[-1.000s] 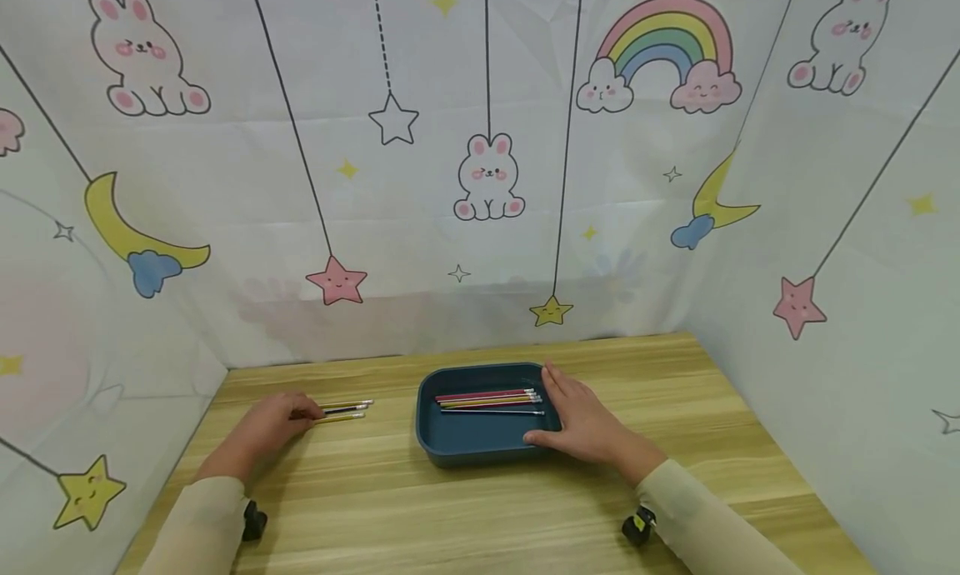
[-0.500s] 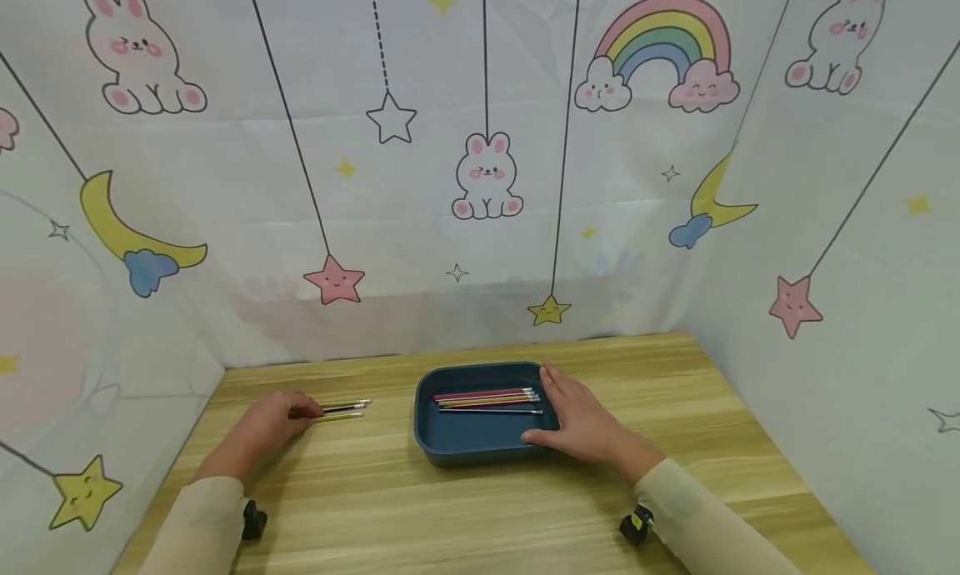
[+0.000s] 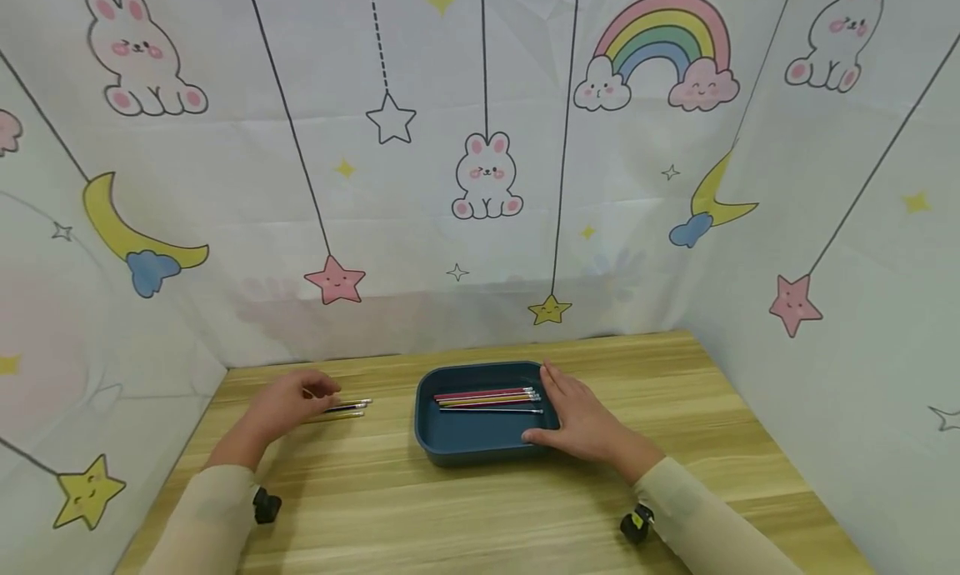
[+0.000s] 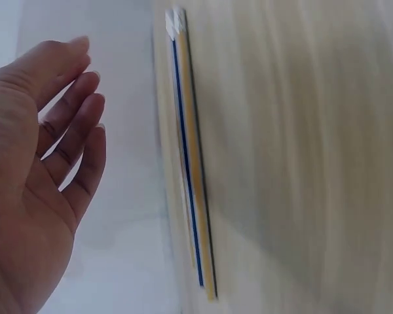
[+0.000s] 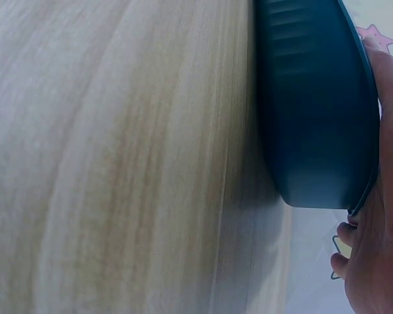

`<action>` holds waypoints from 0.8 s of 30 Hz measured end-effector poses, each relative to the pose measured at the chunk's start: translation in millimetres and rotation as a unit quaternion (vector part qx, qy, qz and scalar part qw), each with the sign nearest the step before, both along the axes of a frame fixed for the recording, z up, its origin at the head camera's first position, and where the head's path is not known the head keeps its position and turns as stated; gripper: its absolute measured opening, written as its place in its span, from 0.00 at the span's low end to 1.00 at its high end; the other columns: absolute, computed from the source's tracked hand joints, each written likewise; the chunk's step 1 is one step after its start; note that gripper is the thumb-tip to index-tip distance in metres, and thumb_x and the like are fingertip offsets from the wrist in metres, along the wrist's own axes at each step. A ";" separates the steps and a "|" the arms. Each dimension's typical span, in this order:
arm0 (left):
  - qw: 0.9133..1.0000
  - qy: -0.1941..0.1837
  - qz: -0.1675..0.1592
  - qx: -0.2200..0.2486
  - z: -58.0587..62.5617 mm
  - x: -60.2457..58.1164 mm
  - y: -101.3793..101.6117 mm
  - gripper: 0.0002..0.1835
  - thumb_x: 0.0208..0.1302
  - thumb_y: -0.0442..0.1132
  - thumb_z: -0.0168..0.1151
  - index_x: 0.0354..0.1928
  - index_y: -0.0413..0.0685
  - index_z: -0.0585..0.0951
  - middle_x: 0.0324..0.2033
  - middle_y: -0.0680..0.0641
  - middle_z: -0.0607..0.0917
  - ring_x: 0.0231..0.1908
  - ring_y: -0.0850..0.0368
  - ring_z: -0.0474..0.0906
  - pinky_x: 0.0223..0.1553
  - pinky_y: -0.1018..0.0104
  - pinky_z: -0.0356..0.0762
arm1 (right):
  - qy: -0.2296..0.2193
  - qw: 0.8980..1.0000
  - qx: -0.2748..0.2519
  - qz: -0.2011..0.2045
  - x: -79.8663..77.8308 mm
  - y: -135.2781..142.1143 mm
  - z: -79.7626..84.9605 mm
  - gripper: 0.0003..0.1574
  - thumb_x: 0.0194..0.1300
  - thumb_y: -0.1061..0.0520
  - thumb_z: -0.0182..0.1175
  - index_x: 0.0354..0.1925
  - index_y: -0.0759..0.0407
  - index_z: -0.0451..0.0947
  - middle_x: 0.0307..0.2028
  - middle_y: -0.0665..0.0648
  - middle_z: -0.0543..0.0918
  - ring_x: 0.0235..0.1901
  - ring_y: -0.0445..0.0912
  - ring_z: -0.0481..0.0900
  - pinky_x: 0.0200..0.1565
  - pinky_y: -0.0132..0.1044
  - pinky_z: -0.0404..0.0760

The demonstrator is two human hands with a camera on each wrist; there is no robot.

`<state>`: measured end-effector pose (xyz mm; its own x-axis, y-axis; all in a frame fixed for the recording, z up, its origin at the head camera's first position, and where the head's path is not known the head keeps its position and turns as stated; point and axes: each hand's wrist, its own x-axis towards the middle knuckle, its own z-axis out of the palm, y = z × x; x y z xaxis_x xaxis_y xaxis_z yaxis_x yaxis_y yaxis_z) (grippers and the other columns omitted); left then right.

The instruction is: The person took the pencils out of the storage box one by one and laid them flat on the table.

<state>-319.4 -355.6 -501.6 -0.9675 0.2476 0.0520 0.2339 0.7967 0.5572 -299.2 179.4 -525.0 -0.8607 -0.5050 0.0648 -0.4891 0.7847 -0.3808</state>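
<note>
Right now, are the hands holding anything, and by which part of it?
The right hand holds the blue tray by the rim at its right end. The left hand holds nothing, though pencils lie close to it.

Smooth wood-grain tabletop (image 3: 450,521) with a faint sheen. Tray (image 3: 483,456) of smooth, plastic-looking material, softly glossy. The pencils (image 3: 487,401) look smooth and painted. The backdrop (image 3: 427,192) is matt, lightly creased, cloth-like sheeting; the sleeves (image 3: 198,529) are matt cloth.

1. Tray (image 3: 480,456): 1
2. Pencils (image 4: 195,163) on table (image 3: 450,525): 3
3. Pencils (image 3: 480,395) in tray: at least 5, overlapping
4. Left hand (image 3: 281,404), right hand (image 3: 585,419): 2
5. Printed rabbits (image 3: 487,179): 3
6. Printed moons (image 3: 112,222): 2
7. Rainbow (image 3: 663,12): 1
</note>
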 end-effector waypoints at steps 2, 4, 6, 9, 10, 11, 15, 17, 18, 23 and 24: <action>1.000 -0.003 -0.010 0.023 5.8 -3.0 11.9 0.14 0.77 0.44 0.73 0.56 0.44 0.90 0.49 0.49 0.90 0.50 0.49 0.86 0.55 0.44 0.85 | 0.001 1.000 0.001 0.001 -0.2 0.5 -0.5 0.77 0.71 0.18 0.62 0.89 0.64 0.43 0.89 0.63 0.44 0.87 0.62 0.49 0.82 0.66 0.51; 0.999 -0.004 -0.024 0.042 12.3 -4.8 25.3 0.14 0.78 0.44 0.72 0.57 0.44 0.90 0.49 0.49 0.90 0.50 0.51 0.85 0.55 0.46 0.85 | 0.000 1.000 0.000 0.002 -0.3 0.7 -0.3 0.77 0.70 0.18 0.62 0.89 0.64 0.43 0.89 0.64 0.44 0.87 0.62 0.48 0.82 0.66 0.51; 0.998 -0.001 -0.043 0.055 19.3 -6.4 38.5 0.14 0.78 0.44 0.72 0.56 0.45 0.90 0.49 0.49 0.90 0.49 0.52 0.85 0.56 0.48 0.85 | -0.002 1.000 -0.001 0.004 -0.1 0.6 0.1 0.77 0.71 0.18 0.62 0.89 0.64 0.43 0.89 0.64 0.44 0.87 0.62 0.48 0.82 0.66 0.51; 0.995 0.009 -0.077 0.063 28.9 -8.2 59.0 0.12 0.77 0.44 0.73 0.55 0.47 0.91 0.48 0.50 0.90 0.47 0.54 0.85 0.54 0.50 0.86 | -0.003 1.000 0.000 0.005 0.0 0.5 0.5 0.77 0.71 0.19 0.62 0.89 0.64 0.42 0.89 0.64 0.44 0.87 0.62 0.48 0.82 0.66 0.51; 0.994 0.012 -0.090 0.064 31.1 -9.3 65.4 0.11 0.77 0.44 0.73 0.54 0.48 0.91 0.47 0.51 0.90 0.46 0.55 0.85 0.53 0.52 0.86 | -0.003 1.000 0.001 0.005 0.1 0.5 0.4 0.76 0.71 0.19 0.62 0.89 0.64 0.42 0.89 0.64 0.44 0.87 0.62 0.48 0.82 0.66 0.51; 0.993 0.012 -0.099 0.067 32.7 -10.2 71.9 0.11 0.77 0.43 0.74 0.54 0.49 0.91 0.47 0.52 0.90 0.46 0.56 0.85 0.53 0.52 0.86 | -0.002 1.000 0.000 0.005 0.0 0.5 0.2 0.76 0.71 0.19 0.62 0.89 0.64 0.42 0.89 0.64 0.45 0.87 0.62 0.48 0.82 0.66 0.51; 0.989 0.010 -0.129 0.075 36.3 -13.5 95.8 0.09 0.76 0.41 0.74 0.53 0.50 0.92 0.44 0.54 0.90 0.44 0.57 0.84 0.49 0.55 0.86 | 0.000 1.000 0.000 0.005 -0.4 0.7 -1.4 0.77 0.71 0.18 0.62 0.89 0.64 0.43 0.89 0.64 0.45 0.87 0.62 0.49 0.82 0.66 0.51; 0.988 0.007 -0.133 0.076 37.2 -14.4 106.1 0.09 0.76 0.40 0.74 0.53 0.50 0.92 0.43 0.55 0.89 0.43 0.57 0.84 0.49 0.55 0.86 | 0.000 1.000 -0.001 0.004 -0.5 0.8 -1.8 0.77 0.70 0.18 0.61 0.89 0.64 0.43 0.89 0.64 0.45 0.87 0.62 0.49 0.82 0.66 0.51; 0.988 0.007 -0.135 0.074 37.7 -15.0 110.8 0.09 0.76 0.41 0.74 0.53 0.49 0.92 0.43 0.55 0.89 0.43 0.58 0.84 0.49 0.56 0.86 | 0.000 1.000 -0.001 0.003 -0.4 0.9 -2.0 0.77 0.70 0.18 0.61 0.89 0.64 0.43 0.89 0.64 0.45 0.87 0.62 0.49 0.82 0.66 0.51; 0.986 0.004 -0.151 0.066 43.4 -17.0 132.6 0.14 0.75 0.44 0.75 0.56 0.45 0.91 0.42 0.56 0.89 0.43 0.57 0.84 0.49 0.54 0.85 | -0.002 1.000 -0.002 0.002 -0.3 1.5 -1.3 0.77 0.70 0.17 0.61 0.89 0.64 0.43 0.89 0.65 0.45 0.87 0.62 0.49 0.82 0.66 0.51; 0.986 0.004 -0.156 0.063 44.6 -18.1 136.5 0.15 0.75 0.45 0.75 0.56 0.45 0.91 0.42 0.56 0.89 0.43 0.57 0.84 0.49 0.54 0.85 | -0.001 1.000 -0.002 0.002 -0.2 1.5 -0.9 0.77 0.70 0.17 0.61 0.89 0.64 0.43 0.89 0.65 0.45 0.87 0.62 0.49 0.82 0.66 0.51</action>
<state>-337.4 -219.0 -457.0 -0.8448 0.5238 0.1090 0.4615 0.6104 0.6438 -299.4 181.0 -525.9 -0.8586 -0.5086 0.0642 -0.4916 0.7814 -0.3845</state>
